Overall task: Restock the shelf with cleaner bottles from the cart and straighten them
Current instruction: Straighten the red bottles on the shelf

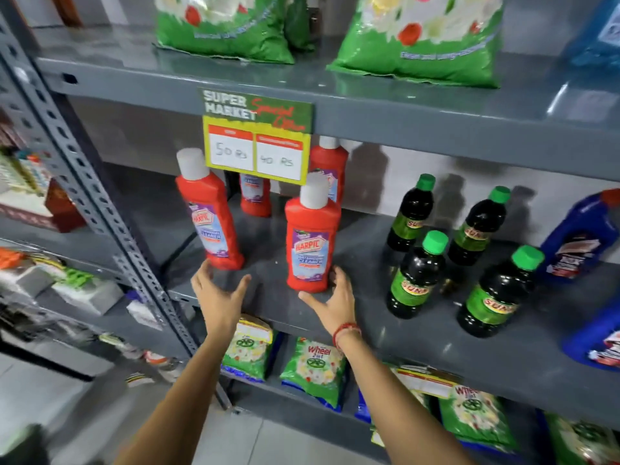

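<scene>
Two red cleaner bottles with white caps stand at the front of the grey middle shelf [369, 317]: a left bottle [209, 216] and a right bottle [312, 243]. Two more red bottles stand behind them, one [255, 196] partly hidden by the price sign and one [330, 166] at the back. My left hand [218, 293] is open just below the left bottle's base, fingers spread, holding nothing. My right hand [335, 300] is open beside the right bottle's base, fingertips near or touching its lower right side. The cart is out of view.
Several dark bottles with green caps [417, 273] stand right of the red ones, blue bottles [577, 239] farther right. A price sign [256, 135] hangs from the upper shelf edge. Green detergent bags [312, 367] fill the shelf below. A perforated steel upright [100, 209] borders the left.
</scene>
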